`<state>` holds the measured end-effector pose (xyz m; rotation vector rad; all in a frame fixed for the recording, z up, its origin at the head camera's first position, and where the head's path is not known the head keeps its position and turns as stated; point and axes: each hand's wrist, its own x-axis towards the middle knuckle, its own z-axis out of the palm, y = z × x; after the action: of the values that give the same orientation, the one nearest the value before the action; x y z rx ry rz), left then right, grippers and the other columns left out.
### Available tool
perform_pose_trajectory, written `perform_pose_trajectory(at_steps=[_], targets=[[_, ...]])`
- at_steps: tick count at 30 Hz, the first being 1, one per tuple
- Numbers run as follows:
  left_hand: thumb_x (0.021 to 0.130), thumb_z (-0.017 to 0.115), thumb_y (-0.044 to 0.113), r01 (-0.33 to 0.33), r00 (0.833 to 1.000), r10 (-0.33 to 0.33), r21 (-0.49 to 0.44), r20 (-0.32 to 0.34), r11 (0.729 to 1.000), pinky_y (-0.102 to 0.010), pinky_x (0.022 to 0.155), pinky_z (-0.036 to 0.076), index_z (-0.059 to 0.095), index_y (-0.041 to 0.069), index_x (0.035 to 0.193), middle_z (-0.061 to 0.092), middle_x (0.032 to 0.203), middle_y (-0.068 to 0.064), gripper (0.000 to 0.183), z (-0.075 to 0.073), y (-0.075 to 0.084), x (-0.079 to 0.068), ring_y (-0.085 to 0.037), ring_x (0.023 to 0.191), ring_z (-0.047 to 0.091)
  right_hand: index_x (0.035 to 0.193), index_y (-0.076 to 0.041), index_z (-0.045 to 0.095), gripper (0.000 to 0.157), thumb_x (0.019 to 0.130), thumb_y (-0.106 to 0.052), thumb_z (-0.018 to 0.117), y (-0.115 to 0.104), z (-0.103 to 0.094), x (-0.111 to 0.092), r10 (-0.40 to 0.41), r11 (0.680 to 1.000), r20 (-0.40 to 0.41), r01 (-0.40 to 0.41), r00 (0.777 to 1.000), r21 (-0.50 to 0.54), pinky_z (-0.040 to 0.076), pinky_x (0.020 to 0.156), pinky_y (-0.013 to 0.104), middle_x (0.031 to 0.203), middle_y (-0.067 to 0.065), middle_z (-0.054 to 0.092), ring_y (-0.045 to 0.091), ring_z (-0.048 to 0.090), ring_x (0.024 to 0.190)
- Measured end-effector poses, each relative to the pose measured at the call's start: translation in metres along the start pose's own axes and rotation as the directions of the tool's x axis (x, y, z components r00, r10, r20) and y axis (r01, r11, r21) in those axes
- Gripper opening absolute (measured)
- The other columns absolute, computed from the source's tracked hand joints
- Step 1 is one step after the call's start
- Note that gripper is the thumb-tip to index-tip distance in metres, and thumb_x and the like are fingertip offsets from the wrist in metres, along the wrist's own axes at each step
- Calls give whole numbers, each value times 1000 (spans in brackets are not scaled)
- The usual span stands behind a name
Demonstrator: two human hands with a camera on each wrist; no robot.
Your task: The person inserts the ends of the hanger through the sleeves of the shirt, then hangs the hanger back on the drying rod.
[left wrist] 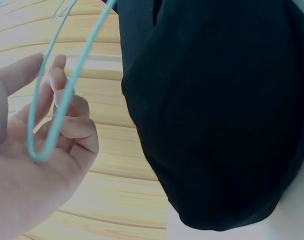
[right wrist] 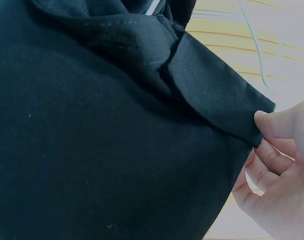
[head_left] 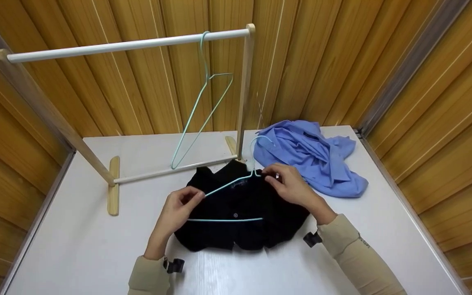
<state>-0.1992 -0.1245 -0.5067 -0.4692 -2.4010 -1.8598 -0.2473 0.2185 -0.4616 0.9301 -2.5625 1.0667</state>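
Note:
A black collared shirt [head_left: 287, 217] lies bunched on the white table. A light teal wire hanger [head_left: 228, 185] lies over it, its hook pointing away from me and its right end hidden in the dark cloth. My left hand [head_left: 178, 209] pinches the hanger's left arm between thumb and fingers. The left wrist view shows the hanger's rounded end [left wrist: 67, 95] in front of my palm, apart from the shirt. With thumb and fingers, my right hand [head_left: 291, 186] pinches a corner of the shirt's collar [right wrist: 217, 87], near the hanger's neck.
Behind the shirt stands a wooden rack with a white rail [head_left: 125, 45]. A second teal hanger [head_left: 195, 108] hangs from that rail. At the back right, a crumpled blue shirt [head_left: 309, 155] lies on the table [head_left: 383, 246]. Wood-patterned walls [head_left: 309, 61] enclose the table.

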Motion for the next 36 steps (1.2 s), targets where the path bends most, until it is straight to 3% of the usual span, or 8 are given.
perform_pose_trajectory(at_steps=[5,11,23,27,29,33,36], targets=[[108,56,21,78,993,-86,-92,-86,993,-23,61,43,74,1,96,61,81,-9,29,-3,0,0,-16,69,52,103,-1,73,11,94,3,69,3,-3,0,6,1000,-39,-5,999,20,51,66,31,100,7,71,18,62,81],[114,40,27,139,974,-175,-229,-146,963,-25,65,43,68,-8,100,59,82,-11,47,-8,-2,-1,-17,71,51,104,0,73,11,94,3,70,4,-5,0,22,999,-68,-20,997,32,50,66,31,99,7,72,19,62,81],[112,44,18,244,939,-301,-292,-168,925,-24,57,42,64,-6,113,60,87,-11,31,-12,-7,-4,-15,71,51,105,-1,73,10,97,0,68,4,-5,-1,61,996,-84,-55,995,70,51,68,31,97,5,71,20,63,85],[112,44,16,247,940,-297,-268,-167,931,-23,56,42,62,-6,115,59,87,-10,28,-10,-9,-6,-15,67,49,105,-1,73,10,96,0,69,5,-5,-1,69,995,-105,-62,992,72,52,68,31,98,5,71,20,64,83],[111,48,15,236,949,-274,-227,-155,945,-23,56,42,63,-6,115,59,86,-9,26,-8,-9,-6,-15,68,49,105,-1,73,10,96,0,69,5,-5,-1,76,995,-117,-68,990,72,52,68,31,98,5,71,20,64,83],[107,56,10,183,975,-192,-86,-110,979,-24,61,44,68,-1,111,62,89,-7,16,-5,-11,-7,-16,71,52,105,-1,73,10,96,0,69,4,-5,-1,87,994,-124,-78,988,75,52,69,32,99,6,71,20,64,82],[104,61,8,110,992,-108,23,-68,994,-26,71,48,71,6,112,67,97,-4,13,-2,-11,-8,-16,80,58,105,-1,73,10,96,0,69,4,-5,0,89,994,-129,-79,988,82,53,70,32,99,6,71,21,64,82]])
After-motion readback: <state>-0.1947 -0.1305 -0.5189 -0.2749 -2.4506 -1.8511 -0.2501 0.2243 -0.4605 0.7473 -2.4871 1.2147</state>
